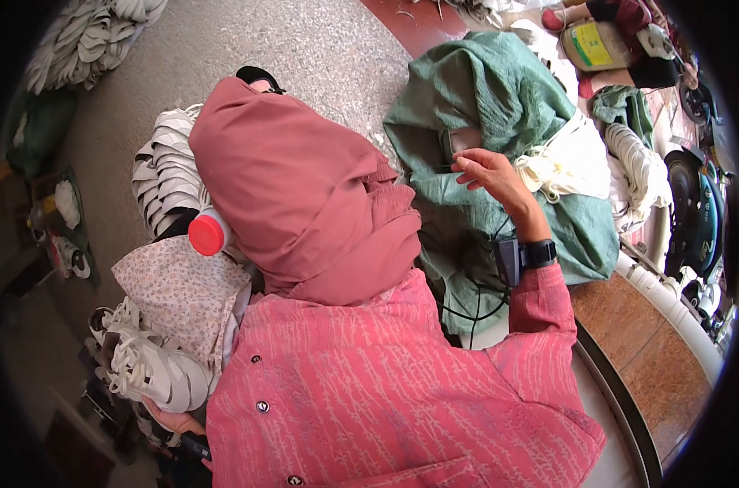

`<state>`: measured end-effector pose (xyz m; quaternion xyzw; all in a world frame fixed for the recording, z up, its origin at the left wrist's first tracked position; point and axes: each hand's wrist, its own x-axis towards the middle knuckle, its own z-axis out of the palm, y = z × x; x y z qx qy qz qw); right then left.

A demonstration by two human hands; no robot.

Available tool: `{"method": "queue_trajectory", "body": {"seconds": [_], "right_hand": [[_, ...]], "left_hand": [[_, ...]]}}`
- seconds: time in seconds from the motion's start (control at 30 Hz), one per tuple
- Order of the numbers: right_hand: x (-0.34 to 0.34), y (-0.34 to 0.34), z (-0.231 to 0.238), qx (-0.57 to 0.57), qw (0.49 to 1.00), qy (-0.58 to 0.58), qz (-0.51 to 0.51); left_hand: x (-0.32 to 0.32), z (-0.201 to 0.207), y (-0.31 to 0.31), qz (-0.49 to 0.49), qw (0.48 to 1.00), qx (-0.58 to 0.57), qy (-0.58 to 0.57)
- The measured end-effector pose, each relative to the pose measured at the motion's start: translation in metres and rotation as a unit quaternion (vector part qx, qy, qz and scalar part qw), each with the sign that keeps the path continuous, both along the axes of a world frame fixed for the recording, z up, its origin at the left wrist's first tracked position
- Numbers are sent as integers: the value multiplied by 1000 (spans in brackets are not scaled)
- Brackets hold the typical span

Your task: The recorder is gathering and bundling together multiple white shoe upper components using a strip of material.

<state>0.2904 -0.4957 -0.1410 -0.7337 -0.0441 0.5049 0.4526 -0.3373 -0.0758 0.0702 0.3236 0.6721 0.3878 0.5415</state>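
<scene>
Head view shows white shoe uppers (170, 378) in the left hand (172, 419), which may slip if its hold loosens, and the right hand (493, 175), grip unclear, over the green sack (503, 89), inside its left edge.

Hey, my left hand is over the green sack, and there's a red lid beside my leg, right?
Not quite: in the head view it's your right hand over the green sack; your left hand is at the white shoe parts. There is a red lid beside your leg.
</scene>
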Motion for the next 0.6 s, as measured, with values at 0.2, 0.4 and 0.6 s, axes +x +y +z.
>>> {"method": "queue_trajectory", "body": {"seconds": [0.2, 0.4, 0.6], "right_hand": [[-33, -33, -16, -21, 996, 74, -44], [-53, -25, -30, -5, 992, 105, -75], [-59, 25, 1, 61, 989, 116, -67]], "left_hand": [[6, -8, 8, -8, 997, 13, 69], [17, -12, 11, -16, 1000, 5, -24], [37, -11, 8, -32, 997, 47, -55]]}}
